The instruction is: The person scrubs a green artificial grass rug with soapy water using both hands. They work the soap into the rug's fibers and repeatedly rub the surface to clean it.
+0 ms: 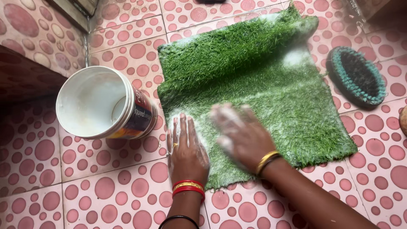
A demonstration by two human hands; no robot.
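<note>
Fingers [182, 129] of the left hand [186, 154] lie spread and flat, pinning the lower-left edge of the green artificial-grass mat [263, 85] to the tiled floor [106, 191], likely so it cannot slide. Right hand [241, 135], motion-blurred and soapy, presses open-palmed on the mat just beside it, gripping nothing. White foam streaks the mat at frame centre. A white bucket [99, 104] lies tipped at left, and a scrubbing brush [356, 76] rests bristles-up at right, within reach.
</note>
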